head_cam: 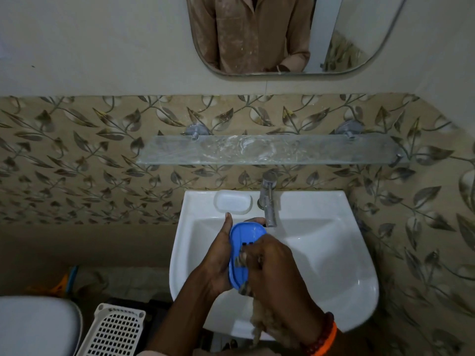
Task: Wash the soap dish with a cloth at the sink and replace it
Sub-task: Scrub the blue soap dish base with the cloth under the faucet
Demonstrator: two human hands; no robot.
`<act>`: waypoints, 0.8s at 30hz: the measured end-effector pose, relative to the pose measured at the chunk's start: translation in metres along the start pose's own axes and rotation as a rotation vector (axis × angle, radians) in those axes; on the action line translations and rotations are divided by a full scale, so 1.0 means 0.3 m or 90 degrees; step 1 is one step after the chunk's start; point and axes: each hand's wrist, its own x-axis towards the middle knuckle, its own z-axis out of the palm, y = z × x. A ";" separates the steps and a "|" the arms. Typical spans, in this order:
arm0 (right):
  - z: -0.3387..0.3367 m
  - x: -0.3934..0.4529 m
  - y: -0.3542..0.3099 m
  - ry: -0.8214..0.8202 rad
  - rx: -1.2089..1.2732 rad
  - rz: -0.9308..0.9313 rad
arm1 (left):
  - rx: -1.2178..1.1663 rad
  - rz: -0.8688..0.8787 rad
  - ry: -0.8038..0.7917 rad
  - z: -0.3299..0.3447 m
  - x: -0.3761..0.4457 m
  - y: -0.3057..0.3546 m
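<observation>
A blue oval soap dish (245,240) with drain slots is held tilted over the white sink (321,253), just below the tap's spout. My left hand (218,258) grips the dish from its left side, thumb up along the rim. My right hand (272,268) presses a beige cloth (259,322) against the dish's inner face; the cloth's tail hangs down under my wrist. The dish's lower right part is hidden by my right hand.
A white soap-dish base (232,201) sits on the sink's back ledge, left of the metal tap (268,199). A glass shelf (270,150) hangs above. A mirror (282,34) is higher up. A white perforated basket (115,330) and toilet lid (33,327) stand lower left.
</observation>
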 end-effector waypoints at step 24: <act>-0.053 -0.071 0.048 -0.203 -0.305 -0.111 | 0.051 0.018 -0.081 0.053 -0.056 0.050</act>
